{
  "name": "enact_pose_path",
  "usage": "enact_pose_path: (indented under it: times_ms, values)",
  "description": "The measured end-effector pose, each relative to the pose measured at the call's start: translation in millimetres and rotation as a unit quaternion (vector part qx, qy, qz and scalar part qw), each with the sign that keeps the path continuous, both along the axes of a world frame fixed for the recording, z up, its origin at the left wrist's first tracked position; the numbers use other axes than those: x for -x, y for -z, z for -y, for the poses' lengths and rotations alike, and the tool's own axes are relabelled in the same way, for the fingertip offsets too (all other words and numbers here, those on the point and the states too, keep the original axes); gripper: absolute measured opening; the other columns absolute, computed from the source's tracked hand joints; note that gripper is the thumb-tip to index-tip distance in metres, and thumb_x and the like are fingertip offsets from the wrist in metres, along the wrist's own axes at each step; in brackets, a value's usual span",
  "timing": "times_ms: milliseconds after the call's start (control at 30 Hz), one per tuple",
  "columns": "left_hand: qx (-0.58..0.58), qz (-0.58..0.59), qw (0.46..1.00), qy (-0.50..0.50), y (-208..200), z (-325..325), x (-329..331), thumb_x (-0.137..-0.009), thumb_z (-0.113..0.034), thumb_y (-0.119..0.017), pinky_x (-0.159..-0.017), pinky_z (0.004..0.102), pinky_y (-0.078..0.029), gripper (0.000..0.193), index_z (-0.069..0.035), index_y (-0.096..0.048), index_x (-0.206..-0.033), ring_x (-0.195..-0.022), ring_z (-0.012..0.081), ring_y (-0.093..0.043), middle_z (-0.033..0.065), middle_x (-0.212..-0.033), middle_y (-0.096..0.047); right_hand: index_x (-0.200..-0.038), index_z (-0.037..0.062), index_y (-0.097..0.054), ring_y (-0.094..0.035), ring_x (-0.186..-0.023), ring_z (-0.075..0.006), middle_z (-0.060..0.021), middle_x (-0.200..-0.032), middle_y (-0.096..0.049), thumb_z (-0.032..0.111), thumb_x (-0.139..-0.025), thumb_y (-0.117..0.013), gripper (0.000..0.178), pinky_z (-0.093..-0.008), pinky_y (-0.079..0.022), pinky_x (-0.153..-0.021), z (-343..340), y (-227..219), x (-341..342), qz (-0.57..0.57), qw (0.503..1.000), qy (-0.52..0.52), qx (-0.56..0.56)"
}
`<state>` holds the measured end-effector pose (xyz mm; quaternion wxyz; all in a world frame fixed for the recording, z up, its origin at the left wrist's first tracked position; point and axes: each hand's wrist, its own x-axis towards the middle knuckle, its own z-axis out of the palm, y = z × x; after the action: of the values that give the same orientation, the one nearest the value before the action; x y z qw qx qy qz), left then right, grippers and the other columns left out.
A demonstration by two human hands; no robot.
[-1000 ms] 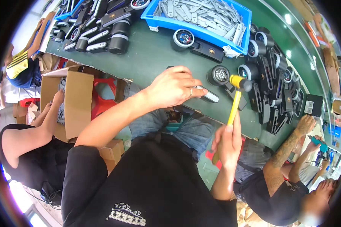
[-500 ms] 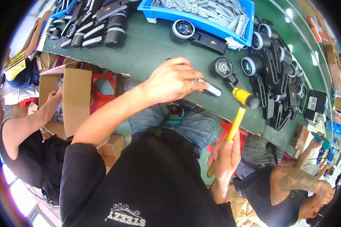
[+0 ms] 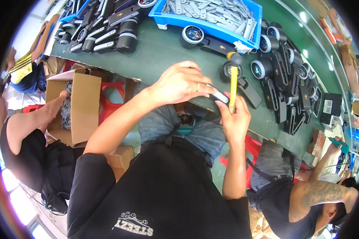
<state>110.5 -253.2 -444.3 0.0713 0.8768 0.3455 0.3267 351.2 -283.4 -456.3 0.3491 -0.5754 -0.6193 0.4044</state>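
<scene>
The right hand (image 3: 236,119) is wrapped round a yellow hammer (image 3: 234,81), head toward the blue tray (image 3: 171,22); the left hand (image 3: 179,85) clasps a black piece (image 3: 220,95) with a pale strip, on the tray's near side. Whether the right thumb touches the piece, I cannot tell. Closer to the tray, a unit with a round grille (image 3: 225,73) lies partly behind the hammer; a dial-faced unit (image 3: 192,36) sits just beside the tray's near wall. Black heaps flank the tray left (image 3: 123,40) and right (image 3: 283,75); grey strips (image 3: 207,14) fill it.
</scene>
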Motion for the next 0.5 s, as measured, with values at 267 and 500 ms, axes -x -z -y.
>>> enact_pose_path:
  times_ms: [267,500]
  values:
    - [0.003,-0.042,0.999,-0.004,-6,-2,0,-0.088,-0.021,-0.079,-0.096,0.0378,-0.052,0.025,-0.019,-0.08,-0.113,-0.101,0.0194,-0.069,-0.0006,-0.114,-0.074,-0.109,-0.0001,-0.068,-0.061,-0.072,-0.029,-0.0136,-0.09,-0.062,0.013,-0.087,-0.085,0.03,-0.0378,-0.052,-0.067,5,0,8,0.095,0.988,-0.017,-0.122]
    - [0.083,0.149,0.928,-0.332,-2,62,-11,-0.087,-0.009,-0.082,-0.075,0.0362,-0.054,0.02,-0.006,-0.077,-0.106,-0.088,0.0253,-0.066,0.0077,-0.096,-0.073,-0.107,-0.0003,-0.067,-0.064,-0.077,-0.033,-0.0145,-0.097,-0.064,0.018,-0.083,-0.091,0.039,-0.0417,-0.053,-0.07,30,7,52,0.089,0.986,0.065,-0.128]
